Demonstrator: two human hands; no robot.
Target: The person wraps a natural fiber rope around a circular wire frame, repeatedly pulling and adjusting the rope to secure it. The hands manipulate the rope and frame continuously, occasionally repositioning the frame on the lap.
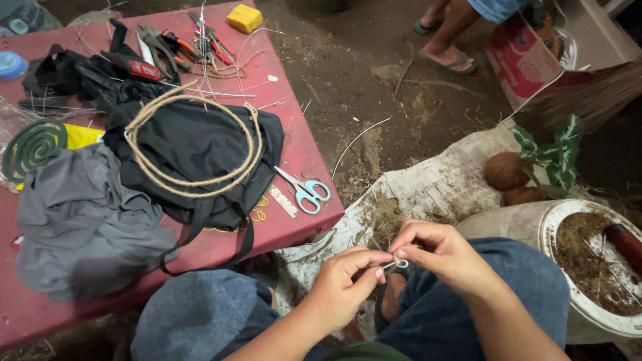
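Observation:
My left hand (348,284) and my right hand (438,251) meet over my lap, above my jeans-clad knees. Both pinch a short piece of thin pale wire (396,265) bent into a small loop between the fingertips. The left thumb and forefinger hold one end, the right fingers hold the looped end. On the red table (294,230) to my left lie light-blue-handled scissors (307,190) and a coil of tan rope (194,140) on a black bag (200,167).
Pliers and cutters (167,47), a yellow block (245,18), a grey cloth (80,220) and a green spiral coil (30,147) lie on the table. A white pot of soil (595,267), coconuts (506,170), a plant (558,150) and another person's sandalled feet (448,60) are to the right.

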